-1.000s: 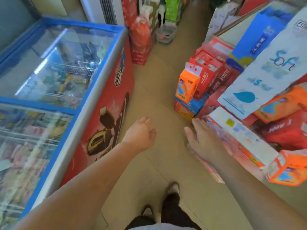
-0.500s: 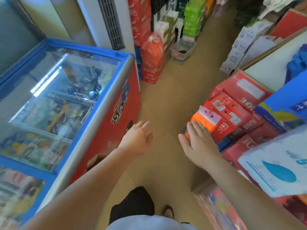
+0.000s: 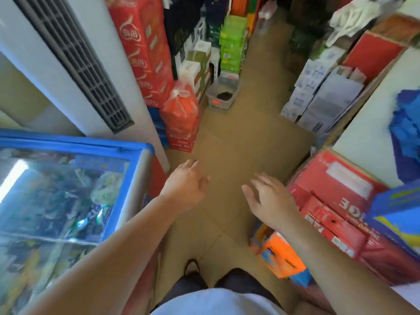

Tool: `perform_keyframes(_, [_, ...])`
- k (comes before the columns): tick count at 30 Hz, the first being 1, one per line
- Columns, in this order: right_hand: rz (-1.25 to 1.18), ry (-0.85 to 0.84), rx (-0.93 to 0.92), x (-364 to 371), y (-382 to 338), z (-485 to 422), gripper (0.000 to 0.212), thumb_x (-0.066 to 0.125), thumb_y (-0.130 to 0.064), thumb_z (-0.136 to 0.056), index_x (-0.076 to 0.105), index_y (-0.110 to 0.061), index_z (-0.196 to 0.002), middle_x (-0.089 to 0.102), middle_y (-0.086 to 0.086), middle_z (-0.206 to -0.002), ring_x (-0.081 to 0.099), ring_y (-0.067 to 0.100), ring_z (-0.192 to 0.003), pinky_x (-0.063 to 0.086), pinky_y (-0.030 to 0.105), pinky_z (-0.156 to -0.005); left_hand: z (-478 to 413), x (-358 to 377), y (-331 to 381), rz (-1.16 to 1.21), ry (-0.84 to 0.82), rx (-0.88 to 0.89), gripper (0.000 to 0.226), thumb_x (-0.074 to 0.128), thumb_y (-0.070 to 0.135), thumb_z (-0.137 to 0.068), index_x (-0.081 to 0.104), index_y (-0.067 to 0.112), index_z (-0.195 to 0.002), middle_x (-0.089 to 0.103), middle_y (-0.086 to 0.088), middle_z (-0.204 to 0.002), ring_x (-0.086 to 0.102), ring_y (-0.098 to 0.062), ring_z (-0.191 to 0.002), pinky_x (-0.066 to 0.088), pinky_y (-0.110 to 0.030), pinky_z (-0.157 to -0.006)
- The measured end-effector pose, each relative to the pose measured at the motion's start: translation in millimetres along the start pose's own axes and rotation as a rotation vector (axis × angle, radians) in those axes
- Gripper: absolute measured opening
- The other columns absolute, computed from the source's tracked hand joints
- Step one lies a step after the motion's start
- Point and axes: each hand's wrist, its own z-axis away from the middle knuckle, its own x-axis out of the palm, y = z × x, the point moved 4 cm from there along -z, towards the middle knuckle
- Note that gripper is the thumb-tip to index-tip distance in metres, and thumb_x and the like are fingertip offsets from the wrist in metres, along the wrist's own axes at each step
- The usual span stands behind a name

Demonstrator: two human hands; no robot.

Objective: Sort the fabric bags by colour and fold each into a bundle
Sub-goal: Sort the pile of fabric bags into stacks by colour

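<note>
In a narrow shop aisle, over a tan tiled floor (image 3: 238, 144), both bare arms are held out in front of the body. The left hand (image 3: 185, 188) is seen palm down just beside the corner of a blue-framed chest freezer (image 3: 75, 142); its grip is loose, the fingers relaxed and lightly bent, and nothing is held in it. The right hand (image 3: 270, 201) is seen palm down near a stack of red cartons (image 3: 336, 185), above an orange box (image 3: 279, 255); its grip is spread, the fingers apart, and nothing is touched by it.

A crumpled heap of blue fabric (image 3: 406, 137), taken to be the bags though blurred, is seen at the right edge of the view on a white tabletop (image 3: 372, 133), well apart from both hands and beyond the red cartons. Individual bags cannot be told apart.

A tall white air-conditioning unit (image 3: 75, 53) is stood behind the freezer. Farther down the aisle a tied red plastic bag (image 3: 181, 110) is set on stacked cartons, and a grey bin (image 3: 223, 92) is placed on the floor.
</note>
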Motion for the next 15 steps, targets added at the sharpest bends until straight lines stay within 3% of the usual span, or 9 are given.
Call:
perform_keyframes(3, [0.026,0.074,0.068,-21,24,-53,0.06,0.038,-0.05,-0.099,0.073,-0.003,-0.111,0.073,0.018,-0.109,0.068,0.04,-0.107,0.055,0.047,-0.095,-76,-11,18,-0.002,-0.053,0.072,0.037,0.05,0.035,-0.104,0.052,0.009,-0.129,0.056,-0.01,-0.124,0.055,-0.033,-0.117,0.044,-0.038,-0.091])
perform_keyframes(8, [0.013,0.008,0.178,-31,90,-156,0.061,0.037,-0.049,-0.105,0.063,-0.002,-0.132,0.063,0.02,-0.135,0.054,0.039,-0.132,0.038,0.047,-0.113,-212,1,41,-0.011,-0.135,0.14,0.048,0.048,0.035,-0.105,0.044,0.011,-0.147,0.05,-0.012,-0.145,0.049,-0.036,-0.132,0.046,-0.044,-0.105])
perform_keyframes(15, [-0.042,-0.024,0.248,-57,172,-282,0.059,0.034,-0.051,-0.106,0.059,-0.007,-0.136,0.062,0.013,-0.139,0.051,0.034,-0.135,0.037,0.046,-0.115,-367,4,79,-0.052,-0.223,0.144,0.056,0.047,0.037,-0.105,0.038,0.01,-0.154,0.044,-0.013,-0.155,0.046,-0.035,-0.139,0.042,-0.04,-0.111])
